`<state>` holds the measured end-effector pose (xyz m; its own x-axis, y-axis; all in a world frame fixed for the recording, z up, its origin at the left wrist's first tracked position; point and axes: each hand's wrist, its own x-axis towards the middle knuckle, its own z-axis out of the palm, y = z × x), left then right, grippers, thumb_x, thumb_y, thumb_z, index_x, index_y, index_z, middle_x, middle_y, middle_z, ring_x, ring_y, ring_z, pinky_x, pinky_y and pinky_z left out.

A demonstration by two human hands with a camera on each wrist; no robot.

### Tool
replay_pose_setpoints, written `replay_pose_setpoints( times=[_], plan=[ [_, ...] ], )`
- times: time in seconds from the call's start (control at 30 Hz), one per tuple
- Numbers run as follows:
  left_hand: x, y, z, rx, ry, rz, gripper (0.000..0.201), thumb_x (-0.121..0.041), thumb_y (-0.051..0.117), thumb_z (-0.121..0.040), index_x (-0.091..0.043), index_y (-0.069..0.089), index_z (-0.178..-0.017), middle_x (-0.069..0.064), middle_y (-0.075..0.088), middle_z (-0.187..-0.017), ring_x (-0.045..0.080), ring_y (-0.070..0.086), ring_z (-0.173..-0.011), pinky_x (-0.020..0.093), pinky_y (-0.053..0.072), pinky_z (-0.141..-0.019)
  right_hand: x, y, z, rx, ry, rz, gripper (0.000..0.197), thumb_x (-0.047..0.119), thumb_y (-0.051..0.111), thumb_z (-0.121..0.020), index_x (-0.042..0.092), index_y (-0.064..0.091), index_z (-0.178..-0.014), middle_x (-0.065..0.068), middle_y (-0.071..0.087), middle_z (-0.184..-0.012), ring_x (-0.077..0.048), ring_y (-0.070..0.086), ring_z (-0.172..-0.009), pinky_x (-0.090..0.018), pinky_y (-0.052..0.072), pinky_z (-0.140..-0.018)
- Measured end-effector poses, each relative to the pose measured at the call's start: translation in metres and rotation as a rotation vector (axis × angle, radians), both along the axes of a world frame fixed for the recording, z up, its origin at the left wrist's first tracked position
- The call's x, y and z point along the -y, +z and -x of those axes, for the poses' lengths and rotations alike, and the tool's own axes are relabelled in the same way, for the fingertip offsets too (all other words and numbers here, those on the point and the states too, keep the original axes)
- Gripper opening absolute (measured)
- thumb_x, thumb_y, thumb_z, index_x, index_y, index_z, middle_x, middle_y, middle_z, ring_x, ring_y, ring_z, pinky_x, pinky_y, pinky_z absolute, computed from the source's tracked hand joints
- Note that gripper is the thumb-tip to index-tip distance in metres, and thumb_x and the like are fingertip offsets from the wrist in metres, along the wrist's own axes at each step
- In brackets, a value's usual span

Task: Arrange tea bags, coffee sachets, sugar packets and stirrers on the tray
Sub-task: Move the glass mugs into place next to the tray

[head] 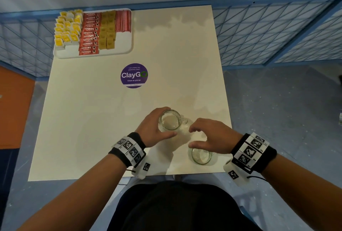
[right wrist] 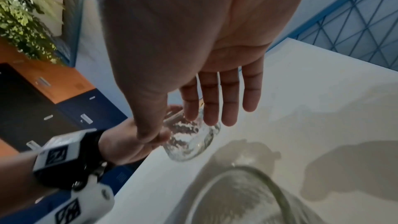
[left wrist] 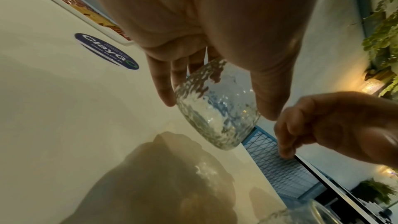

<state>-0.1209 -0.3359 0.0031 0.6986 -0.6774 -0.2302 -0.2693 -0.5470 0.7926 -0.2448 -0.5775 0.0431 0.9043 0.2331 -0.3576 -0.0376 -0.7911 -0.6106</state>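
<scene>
Left hand: the left hand [head: 155, 129] wraps its fingers and thumb round a clear dimpled glass jar [head: 169, 122], lower centre of the head view; in the left wrist view the jar [left wrist: 217, 106] looks tilted, its base just above or barely on the tabletop, cannot tell which.
Right hand: the right hand [head: 212, 136] is empty, fingers loosely bent, hovering over a second clear glass jar [head: 200, 155] at lower right, near the table edge.
Task items: the white rectangular tray [head: 122, 50] at upper left carries yellow-tagged tea bags [head: 66, 30], red coffee sachets [head: 89, 34], brown sugar packets [head: 108, 30] and red-wrapped stirrers [head: 123, 21] in columns; the arrangement looks complete.
Risk 1: smooth glass in a one-hand grip could slip and knock the table.
Risk 2: the right wrist could brush the second jar off the near edge.
Surroundings: cream square table [head: 92, 119] with a round purple sticker [head: 134, 75] mid-frame.
Obstructions: nothing lies between the jars and the tray.
</scene>
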Motion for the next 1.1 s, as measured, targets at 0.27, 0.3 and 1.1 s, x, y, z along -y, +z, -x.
replay_pose_setpoints(
  times=[0.27,0.3,1.1],
  plan=[
    [-0.006,-0.007,0.001,-0.043,0.033,-0.032,0.086,-0.046,0.089,-0.069,-0.025,0.048,-0.141,-0.008,0.055,-0.136,0.008,0.053,-0.121,0.032,0.047,-0.102,-0.014,-0.020,0.027,-0.138,0.145,0.056,0.065,0.065,0.071,-0.081,0.029,0.055,-0.132,0.009,0.051,-0.134,-0.013,0.047,-0.121,-0.030,0.044,-0.098],
    [-0.007,-0.008,0.001,-0.048,0.031,-0.034,0.086,-0.047,0.089,-0.069,-0.025,0.047,-0.141,-0.009,0.055,-0.135,0.008,0.053,-0.121,0.033,0.048,-0.102,-0.015,-0.021,0.028,-0.150,0.159,0.061,0.067,0.064,0.072,-0.081,0.028,0.053,-0.134,0.008,0.049,-0.136,-0.014,0.046,-0.123,-0.030,0.043,-0.100],
    [-0.023,0.002,-0.020,-0.060,0.132,0.034,0.084,-0.054,0.086,-0.067,-0.030,0.048,-0.139,-0.016,0.055,-0.133,0.000,0.052,-0.121,0.034,0.051,-0.100,-0.020,-0.017,-0.014,-0.047,0.156,0.066,0.055,0.039,0.072,-0.084,0.033,0.050,-0.135,0.007,0.035,-0.141,-0.016,0.048,-0.121,-0.036,0.052,-0.094]
  ],
)
